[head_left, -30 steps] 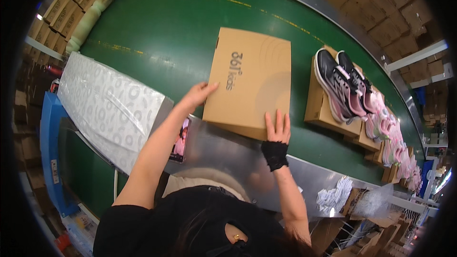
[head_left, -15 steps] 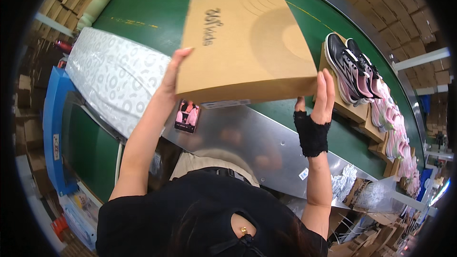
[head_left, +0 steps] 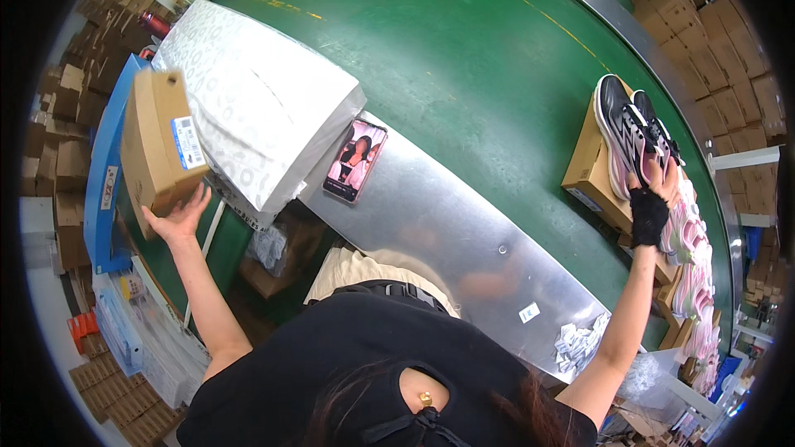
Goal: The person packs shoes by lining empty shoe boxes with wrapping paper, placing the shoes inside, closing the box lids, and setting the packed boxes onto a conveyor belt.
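Left hand [head_left: 178,219]: palm up and open, fingers spread flat under the near bottom edge of a closed cardboard shoe box [head_left: 157,149]. The box is propped on the hand, not clasped. It is tilted, a white label on its end face turned toward the camera. It sits out past the left end of the steel counter [head_left: 447,223], over a green surface framed in blue [head_left: 103,174], just beside a tall stack of patterned white tissue paper [head_left: 257,108] that lies on the counter's left end and overhangs it.

Right hand [head_left: 654,199]: in a black fingerless wrap, stretched far to the right over the green conveyor belt [head_left: 464,58]. Fingers are on the heel end of a pair of black and pink sneakers [head_left: 633,136]; how tightly they close on the shoes cannot be told from this angle. The pair lies across an open cardboard box [head_left: 592,170] at the belt's near edge. More pink shoes on boxes [head_left: 691,257] run along the belt's right end.

A phone [head_left: 354,159], screen lit, lies on the counter's far edge next to the paper stack. Small paper slips [head_left: 580,341] sit at the counter's near right corner. Stacked cartons [head_left: 712,33] line the far side.
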`<state>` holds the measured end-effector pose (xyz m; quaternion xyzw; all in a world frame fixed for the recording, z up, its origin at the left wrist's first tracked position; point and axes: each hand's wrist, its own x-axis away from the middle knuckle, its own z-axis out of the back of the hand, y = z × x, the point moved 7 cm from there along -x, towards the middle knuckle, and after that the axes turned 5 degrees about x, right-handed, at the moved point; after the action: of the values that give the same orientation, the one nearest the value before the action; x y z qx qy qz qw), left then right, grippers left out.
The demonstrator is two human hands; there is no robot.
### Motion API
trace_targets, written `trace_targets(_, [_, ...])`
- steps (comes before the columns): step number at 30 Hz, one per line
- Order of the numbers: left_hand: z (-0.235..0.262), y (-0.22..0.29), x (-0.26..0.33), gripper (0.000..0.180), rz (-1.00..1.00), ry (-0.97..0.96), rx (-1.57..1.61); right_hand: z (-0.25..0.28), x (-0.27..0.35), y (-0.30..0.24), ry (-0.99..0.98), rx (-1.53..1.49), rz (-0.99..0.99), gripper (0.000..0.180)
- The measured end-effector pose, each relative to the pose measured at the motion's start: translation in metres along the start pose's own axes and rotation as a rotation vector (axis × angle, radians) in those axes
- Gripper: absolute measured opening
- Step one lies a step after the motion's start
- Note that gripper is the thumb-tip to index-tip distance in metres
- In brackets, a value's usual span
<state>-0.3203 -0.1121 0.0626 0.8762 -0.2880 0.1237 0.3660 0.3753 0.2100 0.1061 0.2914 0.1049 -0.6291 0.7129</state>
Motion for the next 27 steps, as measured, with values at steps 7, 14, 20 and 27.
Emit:
trace_targets(7, [0.051,-0.03,-0.015,0.089,0.159,0.072,-0.002,-0.079,-0.009,0.069,-0.561,-0.388,-0.202,0.056])
trace_targets(14, [0.025,-0.089,-0.025,0.048,0.279,-0.123,-0.403,-0.038,0.008,0.017,-0.346,-0.186,-0.09,0.041])
trace_targets(20, [-0.057,-0.198,0.039,0.042,0.344,-0.517,-0.945,0.077,0.009,-0.032,-0.48,-0.339,-0.118,0.043])
trace_targets(27, [-0.187,-0.287,0.18,0.027,-0.27,-1.262,-0.989,0.143,0.079,-0.112,-0.213,-0.435,0.373,0.045])
